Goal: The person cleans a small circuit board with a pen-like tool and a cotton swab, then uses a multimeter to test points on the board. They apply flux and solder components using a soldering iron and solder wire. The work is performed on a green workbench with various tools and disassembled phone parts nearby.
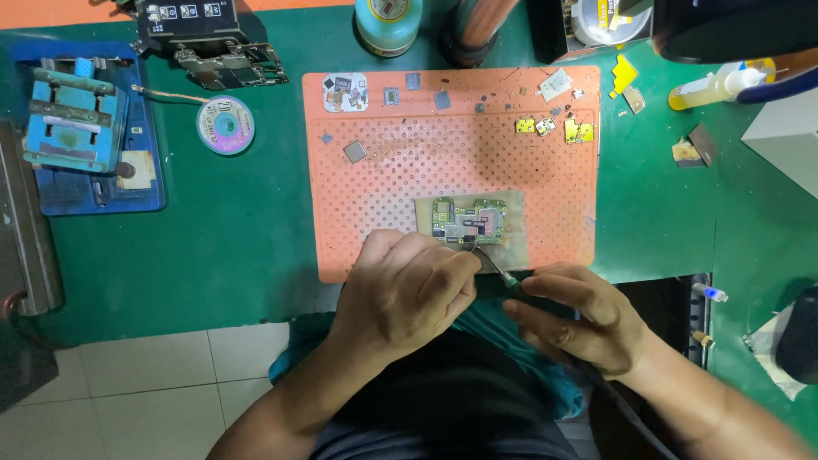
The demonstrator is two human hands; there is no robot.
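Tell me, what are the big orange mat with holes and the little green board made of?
The orange perforated mat looks like soft matte rubber or silicone: dull, flat, with even dimples. The small green circuit board looks like stiff laminate carrying shiny metal parts. Both are judged by look only.

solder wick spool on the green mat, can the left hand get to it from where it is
Probably yes: the solder wick spool lies in the open on the green mat, nothing between it and the left hand, though that hand holds tweezers.
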